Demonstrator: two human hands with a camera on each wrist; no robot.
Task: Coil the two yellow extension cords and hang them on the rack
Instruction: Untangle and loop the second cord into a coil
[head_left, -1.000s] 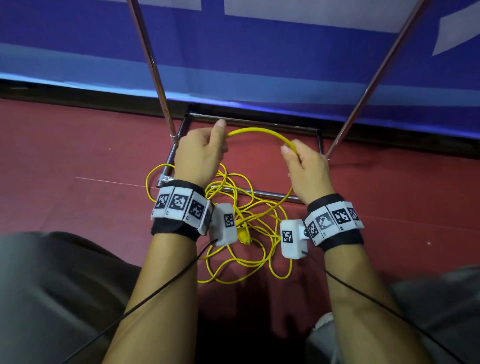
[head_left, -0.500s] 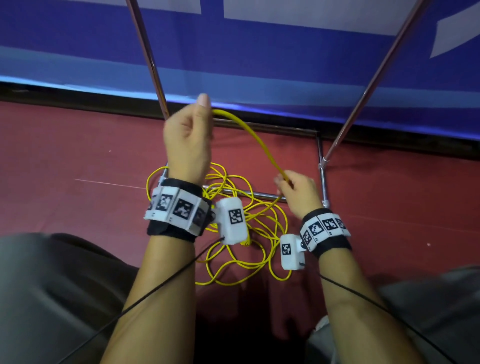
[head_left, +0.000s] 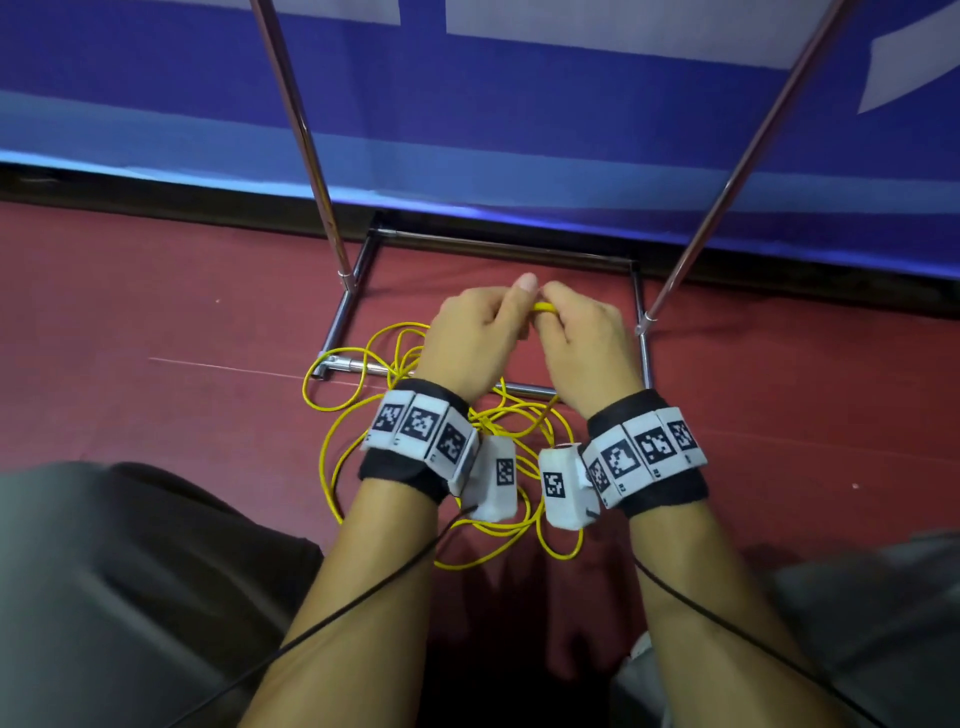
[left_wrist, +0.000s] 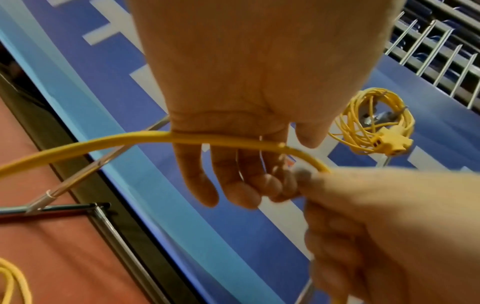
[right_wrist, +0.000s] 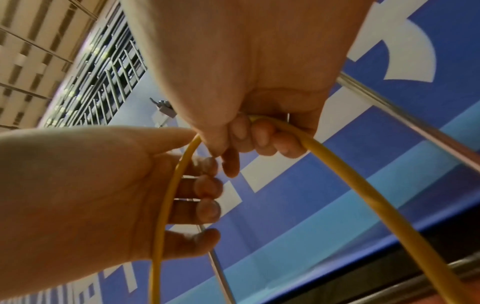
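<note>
My left hand (head_left: 511, 306) and right hand (head_left: 558, 312) meet above the rack's base, both gripping one yellow cord (head_left: 543, 307). The rest of this cord lies in a loose tangle (head_left: 498, 415) on the red floor under my wrists. In the left wrist view the cord (left_wrist: 103, 142) runs across my left hand (left_wrist: 246, 82), and my right hand (left_wrist: 376, 216) pinches it. My right hand (right_wrist: 246, 61) curls its fingers round the cord (right_wrist: 166, 205) beside the left hand (right_wrist: 78, 185). A second yellow cord (left_wrist: 384, 142) hangs coiled on the rack.
The metal rack has two slanted uprights (head_left: 311, 156) (head_left: 727, 192) and a rectangular base frame (head_left: 498, 249) on the red floor (head_left: 156, 312). A blue banner (head_left: 519, 130) stands behind it. My knees in grey trousers (head_left: 130, 597) fill the lower corners.
The hands were apart with an arc of cord between them. The left hand rose and came back down, the right dipped and rose, and now they meet.
</note>
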